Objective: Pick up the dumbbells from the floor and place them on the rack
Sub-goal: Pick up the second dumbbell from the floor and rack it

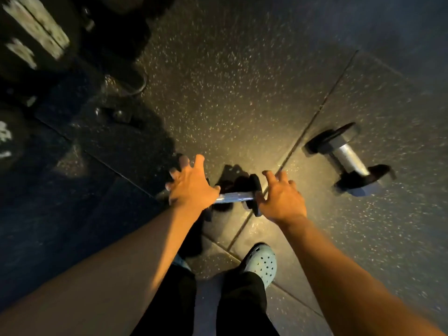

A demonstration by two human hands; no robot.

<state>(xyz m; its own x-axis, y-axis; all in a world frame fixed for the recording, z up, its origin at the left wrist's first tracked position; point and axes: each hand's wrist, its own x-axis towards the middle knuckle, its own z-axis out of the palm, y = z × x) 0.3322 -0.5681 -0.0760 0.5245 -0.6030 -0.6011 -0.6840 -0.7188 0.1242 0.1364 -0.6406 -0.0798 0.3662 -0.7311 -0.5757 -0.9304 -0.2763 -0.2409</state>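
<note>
A dumbbell (236, 196) with black heads and a silver handle lies on the speckled rubber floor just in front of my feet. My left hand (191, 184) hovers over its left head with fingers spread, hiding that head. My right hand (281, 197) is spread over the right head; whether either hand touches the dumbbell I cannot tell. A second dumbbell (349, 157), also black with a silver handle, lies on the floor to the right, apart from both hands. The rack (36, 37) with dark weights and pale labels stands blurred at the upper left.
My legs in black trousers and a pale blue clog (261, 261) are at the bottom centre. Floor mat seams run diagonally across the floor. Dark weights (7, 139) sit at the left edge. A dark rack foot (131, 78) rests on the floor at upper left.
</note>
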